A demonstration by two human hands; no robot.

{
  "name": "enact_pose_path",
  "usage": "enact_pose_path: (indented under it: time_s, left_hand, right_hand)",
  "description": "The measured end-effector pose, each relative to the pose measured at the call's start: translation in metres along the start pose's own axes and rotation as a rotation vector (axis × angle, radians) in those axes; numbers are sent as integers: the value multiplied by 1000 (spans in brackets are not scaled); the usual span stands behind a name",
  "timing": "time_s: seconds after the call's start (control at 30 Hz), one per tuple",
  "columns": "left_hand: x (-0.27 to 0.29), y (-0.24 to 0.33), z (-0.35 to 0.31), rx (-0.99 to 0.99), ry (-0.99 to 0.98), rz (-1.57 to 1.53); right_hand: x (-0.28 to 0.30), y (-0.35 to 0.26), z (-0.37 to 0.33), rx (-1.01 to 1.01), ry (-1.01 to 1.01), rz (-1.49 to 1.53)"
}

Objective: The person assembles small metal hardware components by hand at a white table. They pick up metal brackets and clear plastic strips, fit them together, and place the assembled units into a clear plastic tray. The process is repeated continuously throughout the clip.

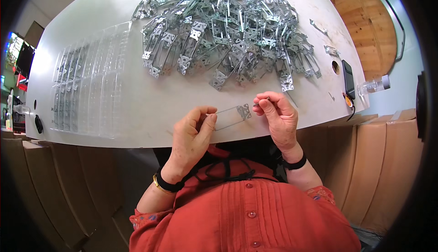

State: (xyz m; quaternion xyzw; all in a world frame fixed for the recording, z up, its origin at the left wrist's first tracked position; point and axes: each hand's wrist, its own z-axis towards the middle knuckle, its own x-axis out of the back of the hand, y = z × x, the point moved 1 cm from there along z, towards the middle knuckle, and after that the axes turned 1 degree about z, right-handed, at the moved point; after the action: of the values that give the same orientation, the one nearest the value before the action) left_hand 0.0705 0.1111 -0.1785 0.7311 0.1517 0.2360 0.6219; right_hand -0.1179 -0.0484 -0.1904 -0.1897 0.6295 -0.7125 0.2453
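Note:
My left hand (191,131) pinches one end of a thin metal bracket (244,111). Two slim parallel rods run from my fingers to a flat, cut-out plate at the bracket's right end. Just right of that plate, the fingertips of my right hand (279,120) are closed on a small dark metal piece (256,104), mostly covered by the fingers. The bracket's left end is hidden in my left hand. Beyond both hands lies a large heap of similar metal brackets (194,35), tangled together.
A clear plastic tray (112,76) on the left holds rows of brackets in its left compartments. Two loose brackets lie right of the heap. A black device (348,79) and a clear bottle (374,86) are at the right edge. Cardboard boxes (367,161) stand below the table.

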Motion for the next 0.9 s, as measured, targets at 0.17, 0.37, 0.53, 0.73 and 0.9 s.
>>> enact_pose_path:
  time_s: [0.17, 0.37, 0.53, 0.73, 0.9]
  left_hand:
    - [0, -11, 6, -5, 57, -67]
    - [-1, -14, 5, -26, 58, -95]
    - [1, -13, 6, -31, 59, -74]
    - [1, -15, 4, -34, 64, -76]
    - [1, -14, 4, -43, 50, -105]
  right_hand:
    - [-6, 0, 0, -24, -4, -32]
    - [-9, 4, 2, 19, -6, -6]
    - [-11, 10, 5, 115, -19, -113]
    - [-12, 12, 7, 156, -12, -144]
    - [-11, 10, 7, 199, -26, -181]
